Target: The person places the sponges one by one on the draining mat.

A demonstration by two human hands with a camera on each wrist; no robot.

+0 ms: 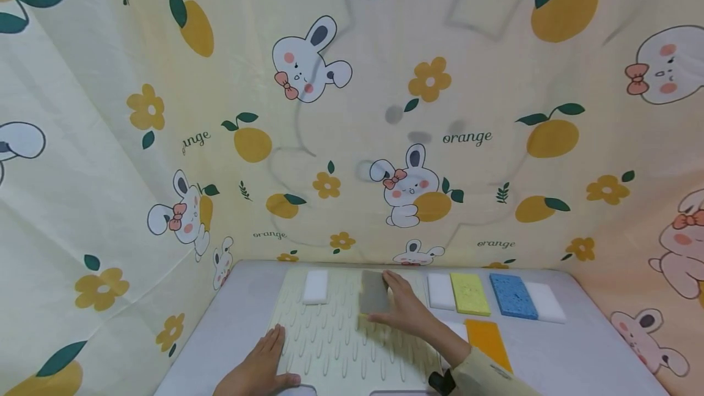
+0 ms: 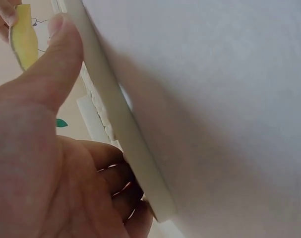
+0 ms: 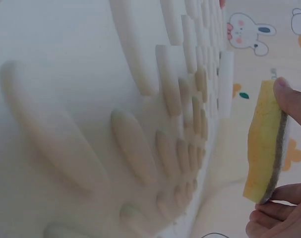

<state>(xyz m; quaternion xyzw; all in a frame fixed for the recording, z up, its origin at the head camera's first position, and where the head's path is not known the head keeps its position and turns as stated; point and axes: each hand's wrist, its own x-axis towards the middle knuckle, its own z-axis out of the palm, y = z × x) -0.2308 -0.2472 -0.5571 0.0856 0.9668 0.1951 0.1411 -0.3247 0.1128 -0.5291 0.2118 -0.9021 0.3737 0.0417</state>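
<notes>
In the head view, my left hand point(image 1: 255, 360) rests against the left edge of a cream board point(image 1: 321, 356) covered in raised, slanted pegs. Its thumb lies near the board's front left corner. The left wrist view shows the fingers point(image 2: 118, 181) touching the board's side rim point(image 2: 123, 124). Over the board's back part, my right hand point(image 1: 409, 310) grips a sponge point(image 1: 374, 293) between thumb and fingers, grey side toward the head camera. From the right wrist, the sponge point(image 3: 263, 144) shows a yellow body with a grey scouring layer, held above the pegs. A white sponge point(image 1: 315, 287) stands at the board's back left.
Right of the board lie a white sponge point(image 1: 442, 291), a yellow sponge point(image 1: 470, 294), a blue sponge point(image 1: 514, 296) and another white block point(image 1: 546, 302). Nearer are an orange piece point(image 1: 488, 344) and a partly hidden white one. Patterned cloth point(image 1: 352, 109) walls surround the table point(image 1: 555, 359).
</notes>
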